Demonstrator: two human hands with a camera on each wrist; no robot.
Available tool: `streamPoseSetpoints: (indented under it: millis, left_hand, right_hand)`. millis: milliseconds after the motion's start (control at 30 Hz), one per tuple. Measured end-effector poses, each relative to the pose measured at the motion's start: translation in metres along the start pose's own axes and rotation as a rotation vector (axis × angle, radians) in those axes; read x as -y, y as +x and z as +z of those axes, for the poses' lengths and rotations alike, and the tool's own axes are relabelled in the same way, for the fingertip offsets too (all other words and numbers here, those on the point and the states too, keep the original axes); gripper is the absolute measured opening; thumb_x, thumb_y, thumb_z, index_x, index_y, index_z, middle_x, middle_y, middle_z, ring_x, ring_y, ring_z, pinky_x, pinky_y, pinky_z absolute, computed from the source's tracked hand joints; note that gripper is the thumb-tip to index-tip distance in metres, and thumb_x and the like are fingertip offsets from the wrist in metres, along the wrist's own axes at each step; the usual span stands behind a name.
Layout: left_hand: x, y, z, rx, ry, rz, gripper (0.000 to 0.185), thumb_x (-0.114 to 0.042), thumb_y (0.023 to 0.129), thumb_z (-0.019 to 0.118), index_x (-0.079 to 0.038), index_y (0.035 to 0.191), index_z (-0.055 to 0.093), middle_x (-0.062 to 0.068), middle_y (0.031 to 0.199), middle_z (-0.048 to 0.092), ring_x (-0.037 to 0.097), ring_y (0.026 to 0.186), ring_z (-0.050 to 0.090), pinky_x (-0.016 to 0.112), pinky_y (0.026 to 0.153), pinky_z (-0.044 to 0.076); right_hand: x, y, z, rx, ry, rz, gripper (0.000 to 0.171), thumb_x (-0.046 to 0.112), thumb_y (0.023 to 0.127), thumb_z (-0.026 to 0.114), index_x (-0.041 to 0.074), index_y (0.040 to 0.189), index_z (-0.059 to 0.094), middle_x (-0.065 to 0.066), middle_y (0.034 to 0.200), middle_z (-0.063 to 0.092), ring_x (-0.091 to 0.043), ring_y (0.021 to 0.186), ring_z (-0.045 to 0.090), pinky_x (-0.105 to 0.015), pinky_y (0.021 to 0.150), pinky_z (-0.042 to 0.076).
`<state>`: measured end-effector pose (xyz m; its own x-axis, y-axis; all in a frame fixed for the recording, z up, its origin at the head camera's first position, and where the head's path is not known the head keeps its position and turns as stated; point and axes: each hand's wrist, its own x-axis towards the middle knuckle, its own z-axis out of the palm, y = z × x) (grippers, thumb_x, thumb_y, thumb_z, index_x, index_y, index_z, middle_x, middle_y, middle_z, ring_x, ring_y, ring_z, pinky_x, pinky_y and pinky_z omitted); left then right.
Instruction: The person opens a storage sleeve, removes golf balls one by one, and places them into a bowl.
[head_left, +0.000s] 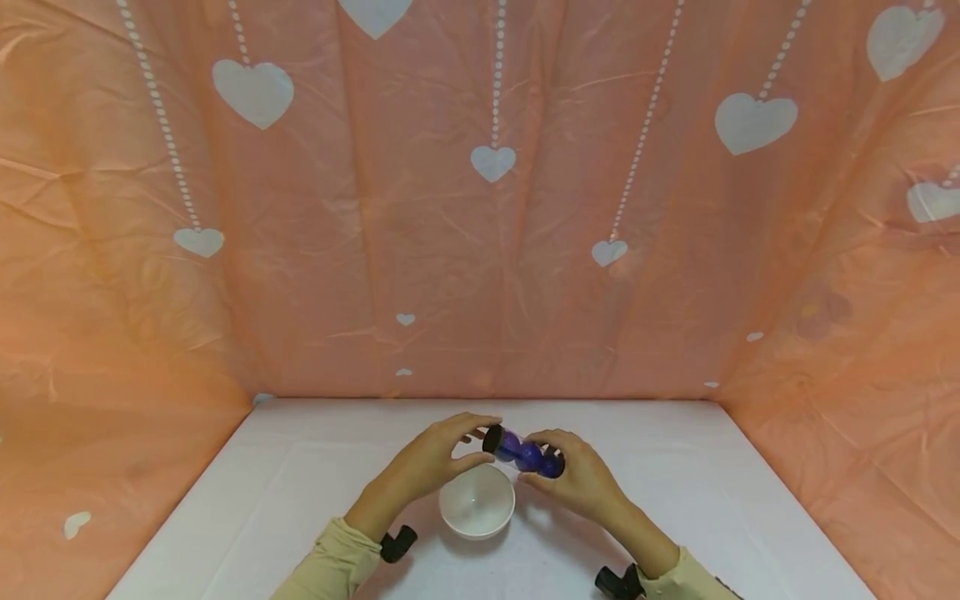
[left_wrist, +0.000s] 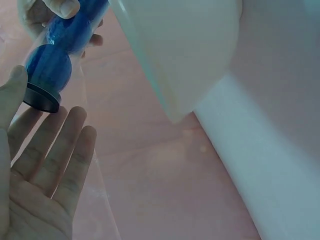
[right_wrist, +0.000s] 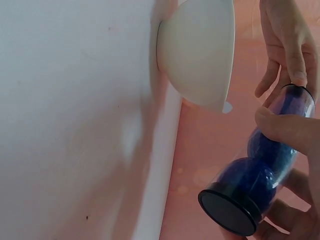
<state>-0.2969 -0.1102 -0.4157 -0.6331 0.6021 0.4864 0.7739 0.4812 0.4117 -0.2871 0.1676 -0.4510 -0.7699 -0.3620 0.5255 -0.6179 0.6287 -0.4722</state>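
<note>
Tube (head_left: 519,452): clear cylinder held up off the table (head_left: 645,454), just beyond the bowl and a little to its right in the head view; dark at both ends, with a row of blue-purple balls (head_left: 529,457) inside.
Long axis: slanting in the head view from upper left to lower right, lying across the gap between the hands.
Left-hand cap (head_left: 492,439): black, pointing up and left in the head view; in the left wrist view this end points down toward the spread fingers.
Right-hand cap (right_wrist: 227,212): black and round, facing the lower left of the right wrist view, while the tube's other end leans to the upper right.
Right hand (head_left: 581,479): holding the tube near its right end, thumb on one side and fingers curled round the other.
Left hand (head_left: 423,458): spread wide at the left-hand cap, fingers nearly straight, thumb and fingertips to either side; a fingertip seems to touch the end, though how firmly I cannot tell.
Bowl (head_left: 477,508): white, upright on the table, below the hands in the head view.
Sleeves (head_left: 330,558): beige, with a black device (head_left: 398,543) at each wrist.
Backdrop (head_left: 435,242): orange sheeting printed with pale hearts (head_left: 258,92) on dotted strings.
</note>
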Motion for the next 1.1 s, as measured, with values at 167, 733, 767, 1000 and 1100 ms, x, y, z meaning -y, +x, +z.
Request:
streamPoseSetpoints:
  millis: [167, 733, 767, 1000, 1100]
  left_hand:
    - [0.000, 0.000, 0.001, 0.002, -0.018, 0.015, 0.052, -0.023, 0.101, 0.078, -0.012, 0.149, 0.062, 0.004, 0.135, 0.072, 0.023, 0.111, 0.074, 0.040, 0.096, 0.063]
    - [-0.002, 0.001, 0.004, -0.029, -0.169, 0.018, 0.046, -0.002, 0.095, 0.078, 0.000, 0.139, 0.065, 0.015, 0.131, 0.073, 0.025, 0.102, 0.077, 0.032, 0.093, 0.064]
    - [-0.003, 0.002, 0.004, -0.028, -0.154, 0.020, 0.047, -0.001, 0.095, 0.076, 0.001, 0.140, 0.064, 0.016, 0.130, 0.073, 0.025, 0.102, 0.077, 0.032, 0.093, 0.064]
    - [-0.008, 0.002, 0.007, 0.023, -0.079, -0.054, 0.048, -0.003, 0.093, 0.071, 0.004, 0.140, 0.064, 0.017, 0.125, 0.076, 0.025, 0.099, 0.077, 0.032, 0.088, 0.065]
    - [-0.011, 0.003, 0.010, 0.027, -0.047, -0.078, 0.049, -0.002, 0.090, 0.071, 0.006, 0.138, 0.065, 0.018, 0.123, 0.076, 0.027, 0.099, 0.078, 0.033, 0.087, 0.065]
  right_hand:
    - [0.001, -0.001, -0.001, 0.034, -0.013, 0.024, 0.043, 0.036, 0.083, 0.095, 0.023, 0.120, 0.077, 0.004, 0.112, 0.078, -0.017, 0.097, 0.070, -0.036, 0.083, 0.060]
    - [-0.001, 0.000, -0.009, 0.185, -0.024, 0.000, 0.047, 0.023, 0.088, 0.091, 0.012, 0.130, 0.074, -0.005, 0.124, 0.076, -0.026, 0.113, 0.073, -0.050, 0.099, 0.060]
    - [-0.001, 0.000, -0.009, 0.180, -0.032, 0.000, 0.047, 0.023, 0.088, 0.091, 0.013, 0.130, 0.075, -0.005, 0.124, 0.077, -0.026, 0.113, 0.073, -0.050, 0.099, 0.060]
    - [-0.002, 0.000, -0.007, 0.180, -0.056, -0.009, 0.046, 0.022, 0.088, 0.091, 0.012, 0.130, 0.075, -0.006, 0.125, 0.077, -0.026, 0.112, 0.073, -0.049, 0.097, 0.061]
    - [-0.002, 0.000, -0.007, 0.191, -0.058, -0.002, 0.046, 0.021, 0.088, 0.091, 0.011, 0.130, 0.075, -0.007, 0.125, 0.077, -0.026, 0.111, 0.074, -0.049, 0.095, 0.062]
